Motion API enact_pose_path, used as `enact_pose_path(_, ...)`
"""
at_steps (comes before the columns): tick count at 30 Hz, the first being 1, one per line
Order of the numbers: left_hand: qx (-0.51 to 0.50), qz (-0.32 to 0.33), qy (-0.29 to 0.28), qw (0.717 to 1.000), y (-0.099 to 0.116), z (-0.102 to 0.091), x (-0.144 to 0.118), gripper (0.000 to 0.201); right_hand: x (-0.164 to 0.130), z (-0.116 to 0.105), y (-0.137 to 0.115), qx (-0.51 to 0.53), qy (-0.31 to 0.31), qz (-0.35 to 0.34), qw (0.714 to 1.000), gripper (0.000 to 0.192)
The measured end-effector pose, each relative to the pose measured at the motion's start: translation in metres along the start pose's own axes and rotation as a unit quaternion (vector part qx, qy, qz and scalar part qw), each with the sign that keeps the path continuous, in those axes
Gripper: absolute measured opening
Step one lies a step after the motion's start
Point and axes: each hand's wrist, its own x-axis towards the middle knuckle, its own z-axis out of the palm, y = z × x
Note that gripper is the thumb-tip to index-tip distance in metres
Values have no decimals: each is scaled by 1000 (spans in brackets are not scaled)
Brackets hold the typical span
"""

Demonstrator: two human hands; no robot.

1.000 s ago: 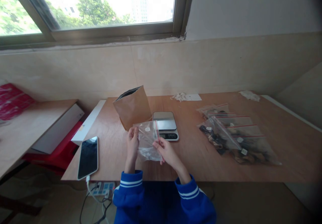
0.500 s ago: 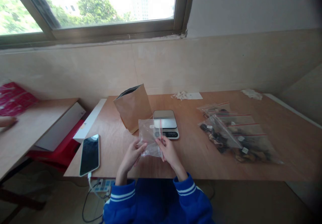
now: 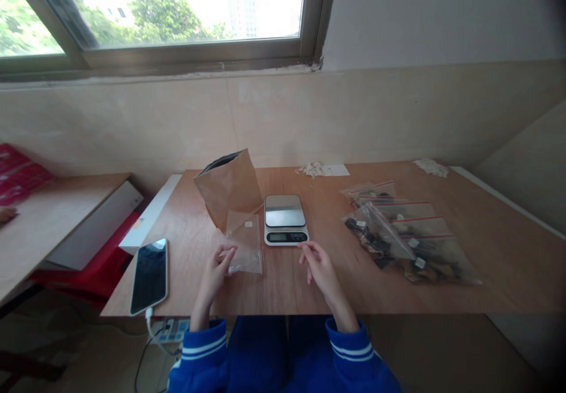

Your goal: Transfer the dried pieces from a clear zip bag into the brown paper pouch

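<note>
My left hand [image 3: 216, 268] is closed at the left edge of a clear zip-lock bag [image 3: 246, 250], thumb and fingers pinching it. The bag is flat and looks empty, with a small white label near its top and a red strip down its right side. My right hand [image 3: 321, 268] holds nothing; its loosely bent fingers are apart, just off the front right corner of a kitchen scale [image 3: 285, 211]. That scale has a bare metal plate and a dark display. Behind the clear bag stands an open brown paper bag [image 3: 230, 185], leaning a little.
Several clear bags with dark dried pieces [image 3: 411, 245] lie on the right. A charging phone [image 3: 149, 276] rests at the left table edge. Whitish scraps [image 3: 313, 169] lie beside white paper at the back. Another person's hand [image 3: 6, 215] shows at far left.
The clear bag has gone from in front of the scale to its left, with my left hand. My right hand has let go of it and moved right.
</note>
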Motion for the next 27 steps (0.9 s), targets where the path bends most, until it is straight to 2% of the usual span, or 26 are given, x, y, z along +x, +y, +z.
enact_pose_path(5,11,1,4,1000,-5,-2,3,62,-4,-11,3,1,6,35,999,56)
enact_pose_path(9,20,51,86,995,-20,-4,10,67,-4,-8,6,-8,-13,25,1000,57)
enact_pose_path(12,41,70,98,992,-25,-4,12,63,-3,-9,8,-14,-17,17,1000,60)
enact_pose_path(14,47,78,97,991,-20,-5,10,59,-3,-11,9,-16,-18,21,999,61)
enact_pose_path(17,37,95,107,989,-3,-5,1,52,-4,-10,10,-18,-41,32,998,62)
enact_pose_path(20,19,130,110,985,20,2,-12,42,-9,4,9,-9,-70,44,997,62)
enact_pose_path(23,-34,154,71,985,35,22,-24,38,-15,28,5,27,-57,33,997,62)
enact_pose_path(25,-66,152,22,986,38,40,-29,38,-18,41,2,70,-55,16,996,61)
enact_pose_path(27,-78,141,-36,986,36,57,-32,39,-19,45,-2,105,-49,13,993,57)
